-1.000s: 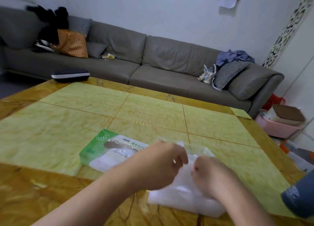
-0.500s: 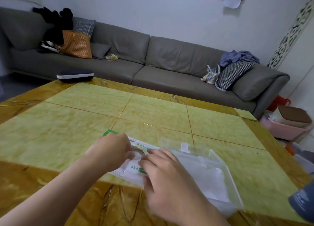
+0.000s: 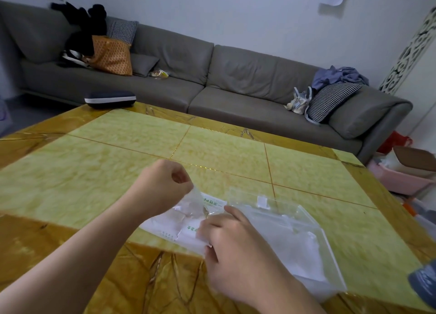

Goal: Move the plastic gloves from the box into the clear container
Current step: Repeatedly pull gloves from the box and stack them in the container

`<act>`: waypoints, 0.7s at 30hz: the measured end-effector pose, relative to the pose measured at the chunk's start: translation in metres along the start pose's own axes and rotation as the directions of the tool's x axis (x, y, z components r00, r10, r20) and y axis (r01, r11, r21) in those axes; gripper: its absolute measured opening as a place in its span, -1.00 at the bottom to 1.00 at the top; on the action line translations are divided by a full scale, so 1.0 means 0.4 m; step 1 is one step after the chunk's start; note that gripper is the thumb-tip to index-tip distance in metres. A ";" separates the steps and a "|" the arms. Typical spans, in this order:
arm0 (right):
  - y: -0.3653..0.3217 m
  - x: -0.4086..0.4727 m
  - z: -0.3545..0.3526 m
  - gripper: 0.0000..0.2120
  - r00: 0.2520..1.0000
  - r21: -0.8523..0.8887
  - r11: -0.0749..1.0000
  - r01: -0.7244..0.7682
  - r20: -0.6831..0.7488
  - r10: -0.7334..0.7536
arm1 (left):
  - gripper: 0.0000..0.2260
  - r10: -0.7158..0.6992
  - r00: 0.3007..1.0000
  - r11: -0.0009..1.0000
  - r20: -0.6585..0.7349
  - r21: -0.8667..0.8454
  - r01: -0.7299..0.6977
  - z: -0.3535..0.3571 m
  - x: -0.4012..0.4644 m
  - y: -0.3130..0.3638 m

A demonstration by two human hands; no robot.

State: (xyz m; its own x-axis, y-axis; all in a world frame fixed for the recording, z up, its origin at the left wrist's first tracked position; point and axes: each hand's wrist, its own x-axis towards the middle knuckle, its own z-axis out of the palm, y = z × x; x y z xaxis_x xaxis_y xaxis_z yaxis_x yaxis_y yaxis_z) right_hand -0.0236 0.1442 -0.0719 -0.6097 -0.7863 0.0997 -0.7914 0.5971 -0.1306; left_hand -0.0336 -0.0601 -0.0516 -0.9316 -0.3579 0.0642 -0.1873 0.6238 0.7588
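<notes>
1. I count two hands, one box, one clear container and one glove being drawn out; any further gloves inside the box I cannot count.
2. The table is yellow-green marble with an amber border and thin gold lines. A dark case lies at its far left edge.
3. Behind the table runs a long grey sofa against a pale wall, carrying an orange bag, two checked cushions and some blue cloth.
4. My left hand is raised just above the box, its fingers curled, thumb and forefinger pinching a thin clear glove.
5. The glove stretches down from that pinch into the box's opening, so it lies directly below and right of the left hand.
6. My right hand rests on the box's near right end, fingers bent and pressing it to the table; I cannot tell whether they curl round its edge.
7. The container lies flat, touching the box's right side, just beyond the right hand's fingers.
</notes>
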 end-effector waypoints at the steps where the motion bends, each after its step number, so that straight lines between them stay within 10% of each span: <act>1: 0.000 0.000 0.000 -0.79 1.000 0.005 1.000 -0.003 -0.006 0.003 | -0.91 -0.009 0.999 0.998 -0.039 -0.070 0.006 -0.003 -0.001 0.001; 8: -0.005 -0.004 -0.004 -0.76 0.999 0.027 1.000 0.015 -0.034 -0.015 | -0.81 -0.061 0.983 0.864 -0.176 -0.502 -0.036 -0.030 -0.016 0.032; 16: 0.013 -0.011 0.000 -0.77 0.983 0.320 0.947 -0.041 -0.157 0.095 | -0.80 -0.167 0.986 0.519 -0.005 -0.851 0.084 -0.030 -0.027 0.086; 21: 0.041 -0.023 -0.064 -0.86 0.726 0.601 0.798 -0.034 -0.534 0.433 | -0.77 -0.120 0.987 0.401 0.104 -0.905 0.144 -0.013 -0.039 0.117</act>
State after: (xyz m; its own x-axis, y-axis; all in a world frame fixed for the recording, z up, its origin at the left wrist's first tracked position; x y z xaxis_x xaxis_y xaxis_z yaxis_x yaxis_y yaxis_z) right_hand -0.0320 0.1653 -0.0496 -0.8085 -0.2275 0.5427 -0.5852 0.4080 -0.7008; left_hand -0.0264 -0.0290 -0.0139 -0.9296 -0.3559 -0.0955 0.0724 -0.4305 0.8997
